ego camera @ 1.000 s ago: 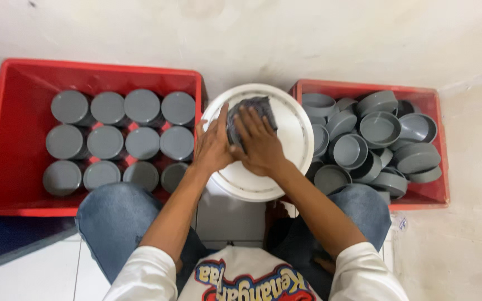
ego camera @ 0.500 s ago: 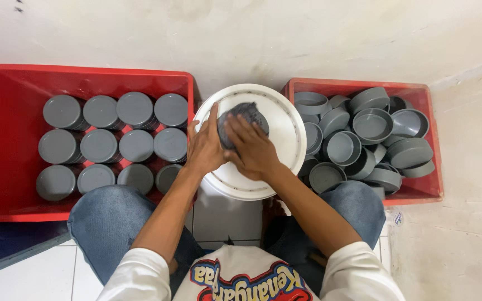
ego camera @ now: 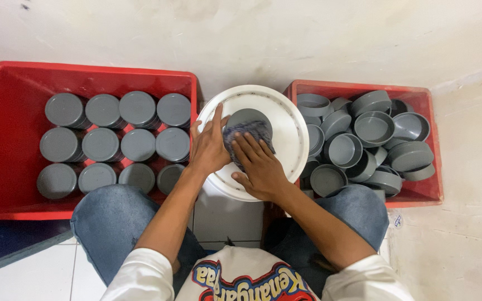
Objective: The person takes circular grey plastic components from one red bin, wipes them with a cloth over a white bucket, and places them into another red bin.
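Two red crates flank the work: left crate (ego camera: 6, 139) holds caps in rows, right crate (ego camera: 419, 189) a loose heap. On the white lid (ego camera: 285, 120), centre, a grey cap (ego camera: 249, 120) could skid off under pressure. Right hand (ego camera: 260, 167) presses a cloth (ego camera: 246, 134), apparently, fingers flat; left hand (ego camera: 207, 147) steadies, fingers spread.

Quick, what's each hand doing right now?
Left hand: open, steadying the grey cap.
Right hand: fingers flat, pressing a cloth onto the cap.

Red crates (ego camera: 6, 134) of grey caps (ego camera: 101, 145) flanking white lid (ego camera: 291, 128).
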